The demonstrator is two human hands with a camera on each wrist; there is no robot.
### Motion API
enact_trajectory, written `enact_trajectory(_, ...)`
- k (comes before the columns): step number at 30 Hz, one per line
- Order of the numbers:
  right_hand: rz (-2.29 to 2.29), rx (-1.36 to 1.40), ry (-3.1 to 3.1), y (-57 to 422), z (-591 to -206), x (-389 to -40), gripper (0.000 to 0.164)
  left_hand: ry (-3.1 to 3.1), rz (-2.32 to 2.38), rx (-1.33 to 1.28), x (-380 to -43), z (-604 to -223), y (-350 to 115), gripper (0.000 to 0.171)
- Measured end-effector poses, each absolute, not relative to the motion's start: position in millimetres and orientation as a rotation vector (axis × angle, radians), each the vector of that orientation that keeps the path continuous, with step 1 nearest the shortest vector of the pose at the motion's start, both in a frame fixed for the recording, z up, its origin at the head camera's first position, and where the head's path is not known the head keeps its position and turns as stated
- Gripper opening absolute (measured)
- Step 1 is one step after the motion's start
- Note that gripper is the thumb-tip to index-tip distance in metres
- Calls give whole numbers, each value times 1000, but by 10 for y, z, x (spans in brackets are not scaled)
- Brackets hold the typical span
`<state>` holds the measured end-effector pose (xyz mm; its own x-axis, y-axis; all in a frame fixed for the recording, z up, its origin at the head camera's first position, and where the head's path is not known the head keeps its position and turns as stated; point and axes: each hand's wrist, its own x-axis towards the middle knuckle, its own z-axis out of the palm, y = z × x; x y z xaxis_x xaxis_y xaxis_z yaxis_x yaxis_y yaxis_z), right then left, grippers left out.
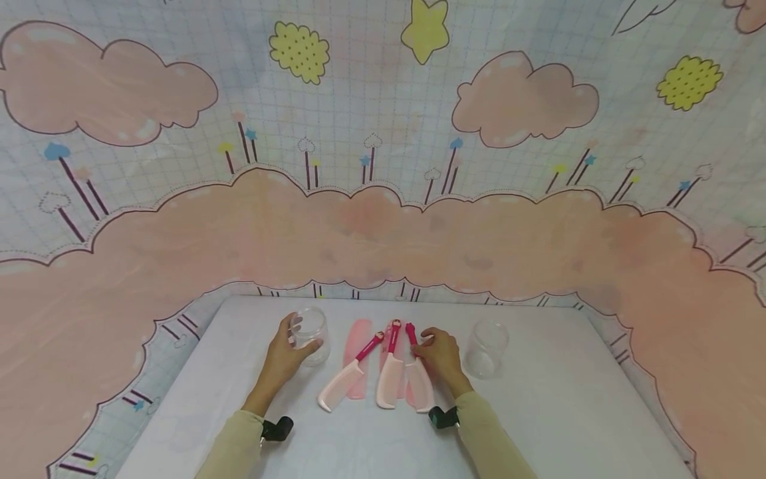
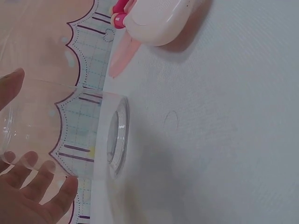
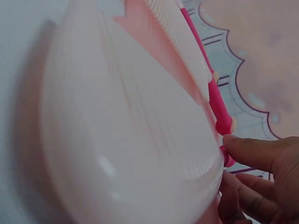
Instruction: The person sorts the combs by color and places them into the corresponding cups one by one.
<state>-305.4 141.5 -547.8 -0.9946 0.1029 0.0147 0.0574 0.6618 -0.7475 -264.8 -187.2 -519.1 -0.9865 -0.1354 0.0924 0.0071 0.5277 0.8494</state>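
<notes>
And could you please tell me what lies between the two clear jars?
The head view shows three combs, pink pieces partly under them, and the right hand at the rightmost comb.

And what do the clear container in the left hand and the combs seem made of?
Clear container: glass or clear plastic, glossy; the backdrop shows through, but looks alone don't settle which.
Combs: probably hard plastic, smooth and shiny, with bright highlights on one pale blade.

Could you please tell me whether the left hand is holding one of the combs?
No, the head view shows the left hand gripping a clear jar instead.
</notes>
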Motion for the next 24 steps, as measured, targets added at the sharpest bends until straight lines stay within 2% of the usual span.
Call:
enact_trajectory(15,1197,-202,-2856,1386,-5454,-3068,36,-2653,-1499,139,-2668,-5232,-1911,95)
enact_trajectory(24,1351,-207,-2762,1470,-5386,-3033,28,-2632,-1510,105,-2656,-5226,-1899,93)
